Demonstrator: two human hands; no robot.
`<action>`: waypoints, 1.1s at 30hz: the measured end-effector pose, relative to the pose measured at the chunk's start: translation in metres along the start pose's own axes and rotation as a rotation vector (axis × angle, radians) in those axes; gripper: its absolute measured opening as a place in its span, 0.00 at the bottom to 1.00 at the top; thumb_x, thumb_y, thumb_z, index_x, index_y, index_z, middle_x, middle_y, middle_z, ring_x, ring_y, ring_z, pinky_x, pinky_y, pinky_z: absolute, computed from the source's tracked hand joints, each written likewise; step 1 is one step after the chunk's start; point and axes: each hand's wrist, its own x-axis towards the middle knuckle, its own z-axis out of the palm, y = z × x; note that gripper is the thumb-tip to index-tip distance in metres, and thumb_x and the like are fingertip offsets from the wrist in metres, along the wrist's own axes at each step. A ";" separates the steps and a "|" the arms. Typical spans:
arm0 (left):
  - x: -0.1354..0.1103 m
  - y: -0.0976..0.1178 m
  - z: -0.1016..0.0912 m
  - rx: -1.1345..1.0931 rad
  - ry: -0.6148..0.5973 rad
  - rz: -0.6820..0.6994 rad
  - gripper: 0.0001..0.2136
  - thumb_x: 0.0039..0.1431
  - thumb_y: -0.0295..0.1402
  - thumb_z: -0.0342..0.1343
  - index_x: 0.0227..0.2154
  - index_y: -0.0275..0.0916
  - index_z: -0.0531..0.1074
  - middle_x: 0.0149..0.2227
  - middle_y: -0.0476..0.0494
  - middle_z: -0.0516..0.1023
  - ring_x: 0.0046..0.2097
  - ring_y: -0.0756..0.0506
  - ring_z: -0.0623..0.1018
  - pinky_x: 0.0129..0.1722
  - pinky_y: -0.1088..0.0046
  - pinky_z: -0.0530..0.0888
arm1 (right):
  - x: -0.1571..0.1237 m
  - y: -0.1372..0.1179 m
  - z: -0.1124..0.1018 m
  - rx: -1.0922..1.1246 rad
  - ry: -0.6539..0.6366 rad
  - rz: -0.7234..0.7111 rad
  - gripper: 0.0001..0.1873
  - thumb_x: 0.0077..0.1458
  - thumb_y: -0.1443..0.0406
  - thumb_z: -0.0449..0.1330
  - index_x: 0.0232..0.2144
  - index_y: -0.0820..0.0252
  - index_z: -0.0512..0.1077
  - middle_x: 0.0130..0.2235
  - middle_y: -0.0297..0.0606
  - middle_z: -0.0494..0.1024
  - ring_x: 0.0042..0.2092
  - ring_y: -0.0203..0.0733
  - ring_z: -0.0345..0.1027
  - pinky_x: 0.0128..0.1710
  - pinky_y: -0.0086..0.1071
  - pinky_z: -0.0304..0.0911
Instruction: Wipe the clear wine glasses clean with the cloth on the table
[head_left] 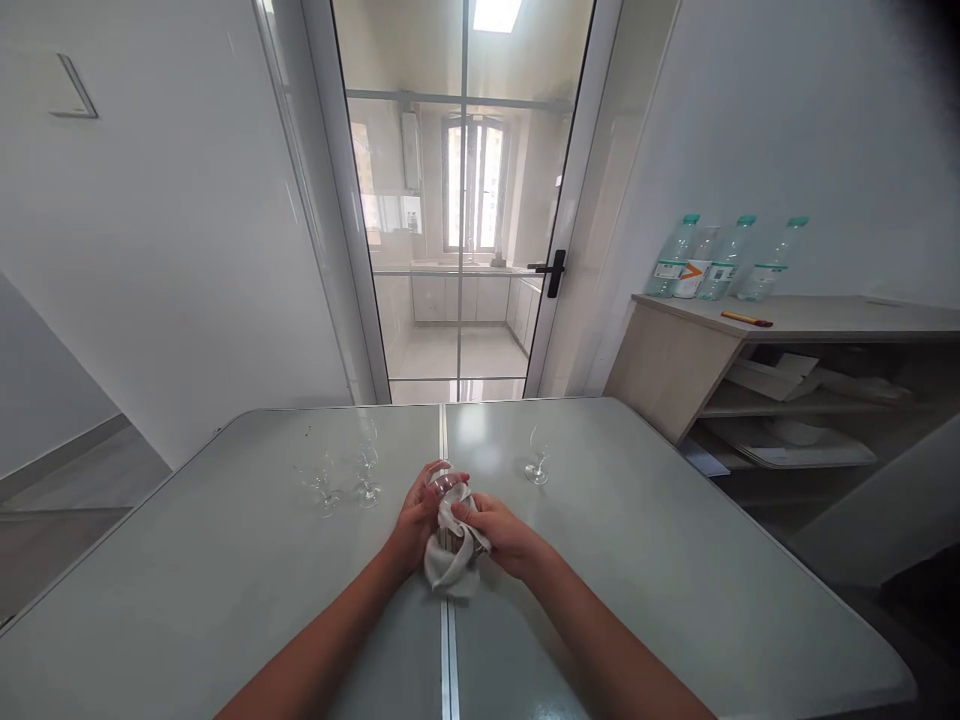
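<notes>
Over the middle seam of the table, my left hand (420,512) is closed around a clear wine glass (444,484), whose lower part is hidden. My right hand (501,532) grips a pale cloth (453,568) and presses it against the glass. The cloth's loose end hangs below both hands. Several more clear stemmed glasses are on the table: one glass (367,478) left of my hands, another glass (324,490) beside it, and a single glass (537,462) to the right.
The pale table (225,600) reaches to a glass door (459,300) with a black handle (553,273). At right, a wooden shelf unit (675,360) bears several bottles (720,262) and a small yellow-red item (746,319). A white wall (150,250) stands at left.
</notes>
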 end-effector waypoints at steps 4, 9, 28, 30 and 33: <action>-0.002 0.002 0.002 0.038 -0.006 0.018 0.31 0.55 0.53 0.64 0.56 0.42 0.66 0.54 0.32 0.78 0.49 0.36 0.79 0.47 0.60 0.76 | -0.002 -0.001 -0.002 -0.032 -0.032 0.013 0.25 0.57 0.44 0.61 0.35 0.61 0.73 0.29 0.34 0.74 0.29 0.38 0.65 0.31 0.31 0.60; 0.003 -0.003 0.000 0.151 0.065 0.102 0.31 0.52 0.44 0.70 0.56 0.42 0.65 0.56 0.31 0.77 0.55 0.36 0.77 0.53 0.60 0.73 | 0.001 0.002 -0.003 -0.819 0.351 -0.212 0.11 0.61 0.61 0.60 0.44 0.60 0.72 0.34 0.40 0.79 0.34 0.45 0.70 0.33 0.31 0.55; 0.007 0.003 0.003 0.139 0.150 0.299 0.31 0.50 0.39 0.72 0.55 0.48 0.64 0.57 0.37 0.74 0.58 0.38 0.76 0.62 0.53 0.68 | 0.014 0.016 -0.012 -0.191 0.443 -0.258 0.28 0.63 0.42 0.52 0.37 0.59 0.76 0.36 0.38 0.77 0.42 0.43 0.70 0.44 0.33 0.64; 0.007 0.002 0.003 0.138 0.139 0.293 0.32 0.49 0.39 0.73 0.55 0.47 0.65 0.57 0.38 0.74 0.57 0.38 0.76 0.62 0.53 0.69 | 0.019 0.024 -0.014 -0.183 0.448 -0.205 0.30 0.58 0.40 0.55 0.30 0.61 0.76 0.31 0.36 0.76 0.36 0.42 0.69 0.38 0.32 0.63; 0.007 0.000 0.003 0.131 0.121 0.287 0.32 0.48 0.38 0.73 0.55 0.47 0.66 0.57 0.38 0.74 0.58 0.38 0.75 0.62 0.53 0.69 | 0.021 0.027 -0.021 -0.100 0.401 -0.168 0.28 0.51 0.42 0.63 0.31 0.63 0.79 0.30 0.37 0.78 0.33 0.42 0.68 0.36 0.32 0.62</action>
